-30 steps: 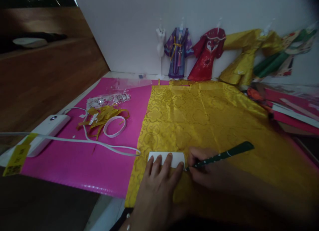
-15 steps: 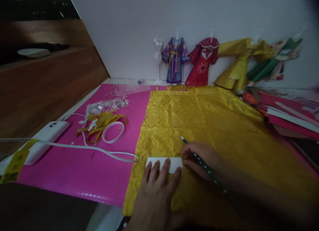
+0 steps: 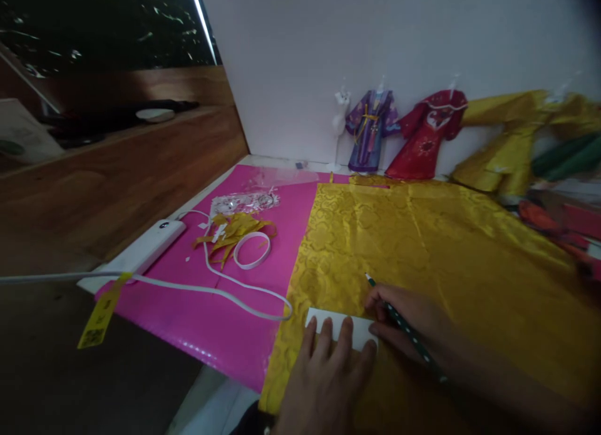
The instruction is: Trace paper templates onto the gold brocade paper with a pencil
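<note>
A small white piece of card (image 3: pixel 359 332) lies on yellow patterned fabric (image 3: pixel 357 235). My left hand (image 3: pixel 328 372) rests flat over it, fingertips spread along its surface and pressing it onto the cloth. Close to the card's right end, my right hand (image 3: pixel 404 319) grips a dark green pencil (image 3: pixel 413 341) with pale dots. The pencil's tip points up and away, over the fabric beyond the card. My right thumb is at the card's right edge; whether it presses on it I cannot tell.
On the pink mat (image 3: pixel 188 322) to the left are a white ring (image 3: pixel 252 265), yellow fabric scraps (image 3: pixel 239 225), a plastic packet (image 3: pixel 244 201) and a white cable (image 3: pixel 188 287) from a white device (image 3: pixel 145 247). Miniature garments, including a red robe (image 3: pixel 425 141), stand along the back wall.
The view has turned left, so everything sits further right. My right hand has come nearer the card, its thumb now at the right edge. My left hand stays on the card.
</note>
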Available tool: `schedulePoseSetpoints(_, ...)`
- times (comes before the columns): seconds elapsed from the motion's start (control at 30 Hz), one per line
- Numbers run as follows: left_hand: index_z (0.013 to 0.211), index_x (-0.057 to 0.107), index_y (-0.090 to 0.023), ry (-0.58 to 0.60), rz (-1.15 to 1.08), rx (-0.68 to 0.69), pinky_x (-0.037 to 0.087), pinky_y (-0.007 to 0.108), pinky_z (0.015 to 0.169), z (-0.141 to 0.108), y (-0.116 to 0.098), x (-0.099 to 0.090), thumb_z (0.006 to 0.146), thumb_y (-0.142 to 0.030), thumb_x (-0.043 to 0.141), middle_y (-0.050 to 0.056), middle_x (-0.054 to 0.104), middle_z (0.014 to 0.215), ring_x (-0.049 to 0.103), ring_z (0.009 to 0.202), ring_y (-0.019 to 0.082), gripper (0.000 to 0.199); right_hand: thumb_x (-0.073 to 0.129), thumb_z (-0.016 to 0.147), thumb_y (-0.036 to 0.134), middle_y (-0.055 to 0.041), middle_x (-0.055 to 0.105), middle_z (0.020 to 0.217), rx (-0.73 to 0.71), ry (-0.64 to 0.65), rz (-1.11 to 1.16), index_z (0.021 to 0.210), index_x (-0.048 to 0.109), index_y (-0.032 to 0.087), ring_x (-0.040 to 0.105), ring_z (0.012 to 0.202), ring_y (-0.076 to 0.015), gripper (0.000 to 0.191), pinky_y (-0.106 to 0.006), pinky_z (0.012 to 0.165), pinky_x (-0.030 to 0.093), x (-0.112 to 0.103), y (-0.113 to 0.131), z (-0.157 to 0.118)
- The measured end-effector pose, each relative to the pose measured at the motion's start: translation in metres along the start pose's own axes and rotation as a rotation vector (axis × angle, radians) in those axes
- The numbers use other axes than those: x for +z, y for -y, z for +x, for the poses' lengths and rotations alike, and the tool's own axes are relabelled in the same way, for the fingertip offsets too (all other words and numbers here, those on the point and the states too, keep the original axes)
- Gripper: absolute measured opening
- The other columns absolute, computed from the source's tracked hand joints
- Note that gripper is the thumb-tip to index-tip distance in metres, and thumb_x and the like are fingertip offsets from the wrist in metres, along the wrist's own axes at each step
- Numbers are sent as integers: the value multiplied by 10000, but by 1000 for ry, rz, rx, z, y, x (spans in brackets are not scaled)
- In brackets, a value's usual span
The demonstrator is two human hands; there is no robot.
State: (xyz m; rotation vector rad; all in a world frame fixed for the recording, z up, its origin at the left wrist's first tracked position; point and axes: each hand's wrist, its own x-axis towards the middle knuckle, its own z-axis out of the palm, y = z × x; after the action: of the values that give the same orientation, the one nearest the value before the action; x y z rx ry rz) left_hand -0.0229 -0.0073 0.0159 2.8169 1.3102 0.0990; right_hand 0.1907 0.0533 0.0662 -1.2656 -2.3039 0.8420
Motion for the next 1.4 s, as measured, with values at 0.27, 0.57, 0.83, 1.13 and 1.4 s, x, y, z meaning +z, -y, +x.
schedulePoseSetpoints(0.27,1425,503,-313,-97,110,20,493,565,992,1,-5,3,1003,-374,499,100,570,1427,611,1179,343,426,588,825,111,0,648,775,28,11,-20,929,503,360,629,672,-240,283,-389,619,496,8,-11,4)
schedulePoseSetpoints(0.57,1413,501,-345,-199,158,1,504,513,963,2,-7,14,1009,-333,508,68,607,1380,631,1120,304,404,586,894,266,-16,707,801,20,-33,-36,955,613,308,693,688,-242,78,-379,617,541,15,-31,15)
schedulePoseSetpoints(0.83,1377,531,-353,-290,193,-28,555,486,916,3,-9,20,1038,-329,420,40,670,1266,659,1062,274,358,448,1010,507,-8,690,725,25,58,365,897,734,239,623,650,-163,408,-290,631,505,16,13,72)
schedulePoseSetpoints(1.13,1445,471,-338,-197,150,32,532,529,952,-3,-2,23,1025,-291,461,67,599,1402,634,1158,316,423,581,881,582,23,522,546,231,-136,627,726,715,197,456,502,-127,436,-263,472,326,28,-3,101)
schedulePoseSetpoints(1.4,1477,433,-406,-299,146,58,365,470,1135,-10,13,40,974,-413,598,17,588,1410,612,1166,262,530,619,811,574,56,455,457,262,-213,833,629,668,197,360,404,-87,421,-249,415,258,40,-13,106)
